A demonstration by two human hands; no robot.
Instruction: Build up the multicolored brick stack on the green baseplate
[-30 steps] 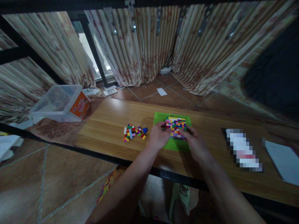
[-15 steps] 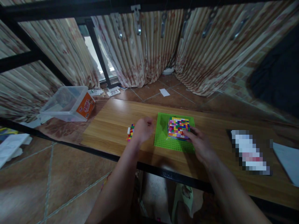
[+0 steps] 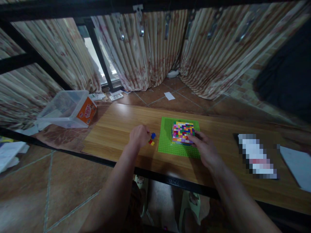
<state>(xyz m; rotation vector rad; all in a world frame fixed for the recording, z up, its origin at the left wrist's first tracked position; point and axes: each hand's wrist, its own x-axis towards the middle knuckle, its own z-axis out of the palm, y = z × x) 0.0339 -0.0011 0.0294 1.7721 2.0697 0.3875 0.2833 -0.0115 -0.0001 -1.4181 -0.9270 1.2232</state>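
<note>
A multicoloured block built of toy building bricks [image 3: 183, 132] stands on a green studded baseplate [image 3: 166, 145]. My right hand [image 3: 206, 147] grips this block at its right side, thumb on the near face and fingers behind the corner. Left of the baseplate, my left hand [image 3: 139, 136] is low over the tabletop with its fingers curled together; whatever is in them is hidden. Just right of its fingertips lie a few loose bricks, blue bricks [image 3: 153, 136] and red and yellow ones [image 3: 151, 142]. Other loose bricks may be covered by the hand.
The wooden table [image 3: 109, 129] has a dark front edge. A clear plastic bin [image 3: 63, 106] with an orange label stands beyond its left end. To the right lie a blurred-out flat object [image 3: 257, 157] and a white sheet [image 3: 296, 165]. Curtains [image 3: 155, 55] hang behind.
My left hand has moved left over the loose bricks, covering some and revealing others at its right. My right hand stays on the brick block. The view has shifted slightly.
</note>
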